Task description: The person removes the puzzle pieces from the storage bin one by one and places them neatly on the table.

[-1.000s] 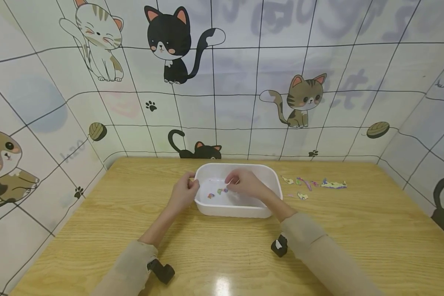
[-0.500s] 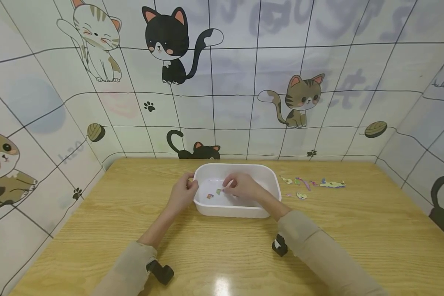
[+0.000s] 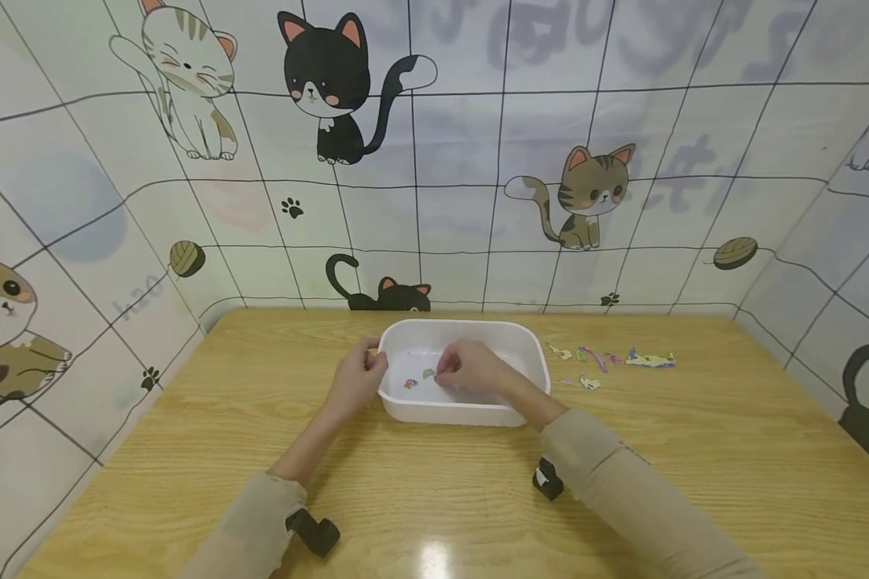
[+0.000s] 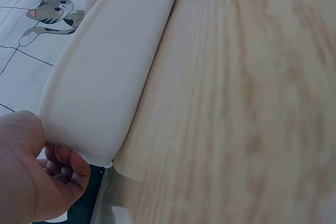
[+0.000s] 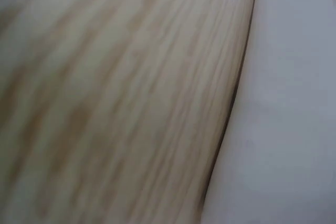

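A white plastic basin [image 3: 471,414] sits on the wooden table. At its left end my left hand [image 3: 358,374] grips the rim, the thumb above and the fingers curled underneath, as the left wrist view shows with the hand [image 4: 37,177] at the basin's corner [image 4: 100,87]. Inside the basin is my right hand [image 3: 478,370], its thumb and fingertips brought together at the floor, pinching a small coloured scrap that they mostly hide. Left of those fingertips lie a greenish scrap [image 3: 429,374] and an orange multicoloured scrap [image 3: 410,384]. The right wrist view has only table and basin wall [image 5: 278,108].
To the basin's right lie more thin scraps: a long yellow and blue strip [image 3: 650,359], a pink-purple strip [image 3: 595,359] and a yellow piece [image 3: 590,383]. Cat-patterned cloth [image 3: 456,217] stands behind the table. Each wrist carries a small black camera mount.
My right hand has shifted slightly left and its fingertips now cover the pink-purple scrap seen beside the greenish one. The left hand keeps its grip on the basin.
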The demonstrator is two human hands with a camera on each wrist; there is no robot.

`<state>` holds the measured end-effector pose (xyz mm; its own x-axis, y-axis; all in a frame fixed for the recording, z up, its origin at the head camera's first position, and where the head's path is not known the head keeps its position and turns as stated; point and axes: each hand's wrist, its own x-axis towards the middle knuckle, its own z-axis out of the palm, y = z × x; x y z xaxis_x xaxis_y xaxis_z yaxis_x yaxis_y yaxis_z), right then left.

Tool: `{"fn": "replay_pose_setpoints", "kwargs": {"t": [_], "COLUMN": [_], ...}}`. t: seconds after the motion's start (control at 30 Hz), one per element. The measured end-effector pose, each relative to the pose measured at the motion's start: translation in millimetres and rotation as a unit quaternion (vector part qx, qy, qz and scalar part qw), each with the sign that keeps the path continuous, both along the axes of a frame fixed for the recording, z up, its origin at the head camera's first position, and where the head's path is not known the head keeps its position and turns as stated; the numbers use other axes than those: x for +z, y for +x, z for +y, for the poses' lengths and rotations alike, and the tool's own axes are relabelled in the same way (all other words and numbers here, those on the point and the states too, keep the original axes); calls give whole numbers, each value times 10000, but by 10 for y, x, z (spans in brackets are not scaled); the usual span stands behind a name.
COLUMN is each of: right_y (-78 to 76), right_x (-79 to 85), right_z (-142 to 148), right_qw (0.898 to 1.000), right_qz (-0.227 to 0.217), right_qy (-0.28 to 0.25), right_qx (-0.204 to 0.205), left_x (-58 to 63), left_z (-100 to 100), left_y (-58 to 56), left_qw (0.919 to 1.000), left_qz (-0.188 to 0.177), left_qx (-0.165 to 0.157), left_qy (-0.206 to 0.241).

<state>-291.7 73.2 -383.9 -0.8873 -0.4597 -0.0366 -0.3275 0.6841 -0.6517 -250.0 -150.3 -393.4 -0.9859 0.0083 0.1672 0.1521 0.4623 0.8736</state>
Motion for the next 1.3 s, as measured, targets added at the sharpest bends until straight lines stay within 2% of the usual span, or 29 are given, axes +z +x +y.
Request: {"fn": "replay_pose_setpoints", "kwargs": {"t": [0.3, 0.6, 0.8, 1.03, 1.3], "right_y": [15, 9, 20, 46, 129], "right_x": [16, 25, 37, 107, 229], "right_z": [-1, 8, 30, 132, 375], "right_qw": [9999, 9996, 9965, 9846, 9763], "right_qz": [-143, -54, -23, 132, 35], "right_qy": [-11, -251, -827, -1700, -2158], "right_qx": [85, 133, 155, 372, 125], "left_x": [-4, -9, -8, -12, -4], "left_z": [0, -7, -6, -2, 0], "left_y": [3, -3, -1, 1, -1], "left_qw": [10000, 10000, 10000, 10000, 10000], "left_qz": [-7, 10, 8, 35, 78], "left_qx": [-25, -23, -10, -26, -14], "left_qy": [36, 16, 13, 26, 31]}}
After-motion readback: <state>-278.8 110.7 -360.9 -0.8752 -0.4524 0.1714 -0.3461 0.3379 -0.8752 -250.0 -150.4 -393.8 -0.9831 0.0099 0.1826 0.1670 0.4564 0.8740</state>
